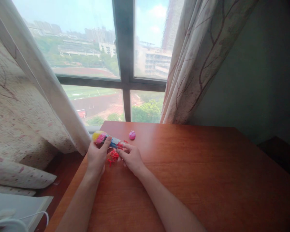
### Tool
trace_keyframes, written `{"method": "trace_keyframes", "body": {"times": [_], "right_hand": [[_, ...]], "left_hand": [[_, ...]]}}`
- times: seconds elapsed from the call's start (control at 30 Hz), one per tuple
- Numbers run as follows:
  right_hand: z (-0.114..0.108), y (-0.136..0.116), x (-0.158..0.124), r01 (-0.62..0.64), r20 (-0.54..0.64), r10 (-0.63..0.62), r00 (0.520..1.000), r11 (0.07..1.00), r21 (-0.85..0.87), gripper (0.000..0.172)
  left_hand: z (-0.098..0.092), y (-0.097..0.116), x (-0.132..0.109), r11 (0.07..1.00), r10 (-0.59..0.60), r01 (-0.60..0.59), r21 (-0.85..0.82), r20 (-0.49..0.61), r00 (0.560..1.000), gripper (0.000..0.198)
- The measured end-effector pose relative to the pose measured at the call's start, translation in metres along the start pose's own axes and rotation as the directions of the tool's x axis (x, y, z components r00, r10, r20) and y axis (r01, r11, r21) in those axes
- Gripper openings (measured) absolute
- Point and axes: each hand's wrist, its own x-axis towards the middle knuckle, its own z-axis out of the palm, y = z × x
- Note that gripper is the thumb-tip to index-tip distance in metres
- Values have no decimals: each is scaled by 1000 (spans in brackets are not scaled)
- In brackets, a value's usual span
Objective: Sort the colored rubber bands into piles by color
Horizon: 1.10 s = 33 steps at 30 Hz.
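Both of my hands hold a small tube-shaped container (114, 142), tilted over the table. It has a rounded yellow and pink end on the left, a blue and white label, and red at its right end. My left hand (98, 155) is closed around the left part, its thumb on top. The fingers of my right hand (131, 158) pinch the right end. Below the container lies a pile of small red pieces (114, 156), partly hidden by my hands. Just beyond my right hand sits a small round pink-purple thing (132, 135), its kind unclear.
The brown wooden table (195, 167) reaches to the window (125, 83). Patterned curtains (38, 96) hang on both sides. At the lower left are a white surface (24, 206) and a white cable (36, 213).
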Motion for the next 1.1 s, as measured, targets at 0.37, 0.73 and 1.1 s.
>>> {"method": "trace_keyframes", "body": {"times": [0.37, 0.73, 1.1], "right_hand": [[-8, 8, 2, 89, -157, -155, 975, 928, -361, 28], [-29, -6, -6, 178, 4, -263, 965, 642, -746, 33], [-10, -8, -14, 311, 188, -332, 924, 368, -876, 18]], "left_hand": [[-1, -1, 0, 997, 72, -71, 22, -46, 996, 48], [0, 7, -2, 985, 172, -173, -24, -44, 984, 48], [-2, 10, -1, 984, 163, -169, -62, -92, 982, 44]]}}
